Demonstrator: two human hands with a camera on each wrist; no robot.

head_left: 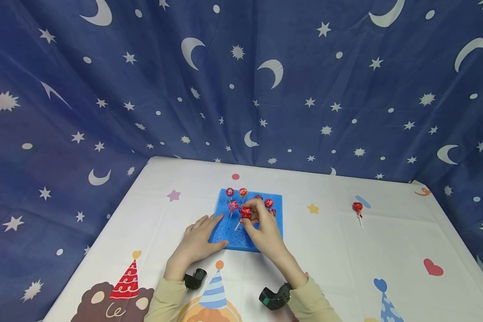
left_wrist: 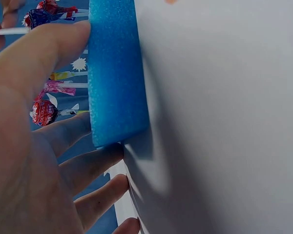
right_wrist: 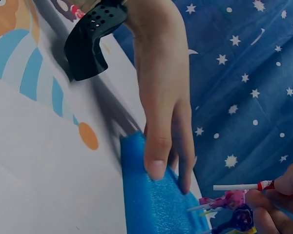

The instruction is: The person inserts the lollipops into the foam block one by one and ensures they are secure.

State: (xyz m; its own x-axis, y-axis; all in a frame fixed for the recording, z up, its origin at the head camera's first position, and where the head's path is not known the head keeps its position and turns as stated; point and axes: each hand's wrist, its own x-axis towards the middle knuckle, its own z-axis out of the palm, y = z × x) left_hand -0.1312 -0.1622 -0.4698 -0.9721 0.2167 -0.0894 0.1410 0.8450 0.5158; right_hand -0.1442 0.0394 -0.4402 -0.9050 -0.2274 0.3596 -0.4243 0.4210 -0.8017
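Note:
A blue foam block (head_left: pixel 235 243) lies on the table with several wrapped lollipops standing in it on their sticks, among them a red one (head_left: pixel 230 192) and a pink one (head_left: pixel 233 205). My right hand (head_left: pixel 267 235) pinches a red lollipop (head_left: pixel 245 212) above the block. Its white stick (right_wrist: pixel 234 187) is bare in the right wrist view, the tip apart from the foam. My left hand (head_left: pixel 199 239) rests at the block's left front corner, fingers spread. In the left wrist view, the thumb touches the foam's edge (left_wrist: pixel 117 73). The right fingers hide some lollipops behind them.
Another red lollipop (head_left: pixel 358 207) lies on the white patterned tablecloth (head_left: pixel 330 250) to the right. A blue curtain (head_left: pixel 225 112) with moons and stars hangs behind the table. Black camera mounts (head_left: pixel 275 297) sit at both wrists.

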